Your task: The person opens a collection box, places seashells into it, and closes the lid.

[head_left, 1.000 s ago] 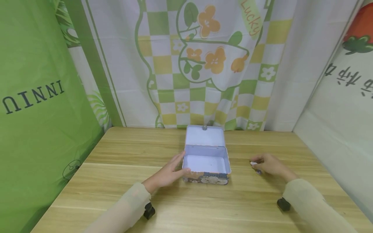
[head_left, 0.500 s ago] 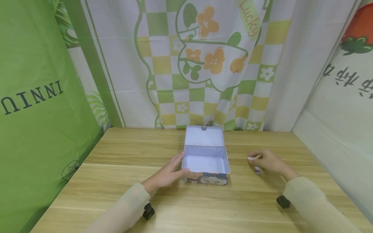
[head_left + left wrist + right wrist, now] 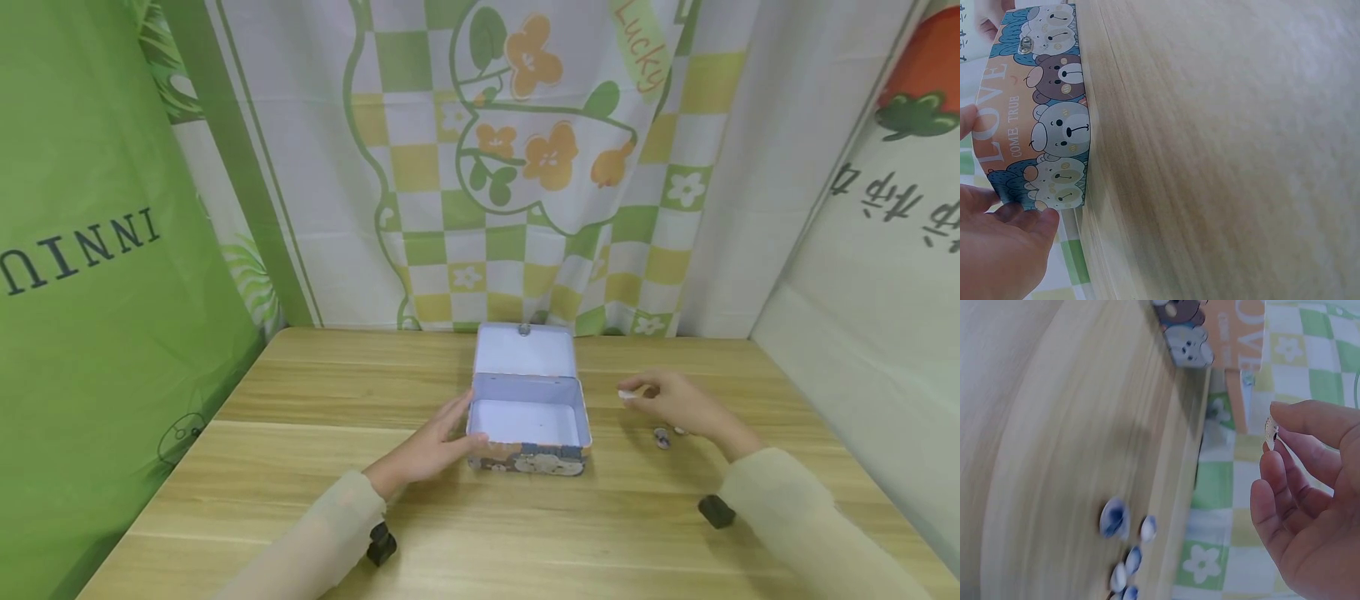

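Small white shell-like piece [image 3: 1271, 432]: pinched in your right hand [image 3: 681, 405], right of the box. Open bear-printed tin box [image 3: 532, 462]: long axis left-right; your spread left hand [image 3: 426, 444], nearer, touches its left end.

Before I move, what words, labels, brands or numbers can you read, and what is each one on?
"LOVE": on the box.
"COME TRUE": on the box, smaller, beside "LOVE".
"Lucky": on the patterned curtain.
"INNI": on the green cloth; another letter at the picture's edge is uncertain.
Dark characters on the white cloth at the right: slanted and partly cut off, not readable with certainty.
I can read no numbers.
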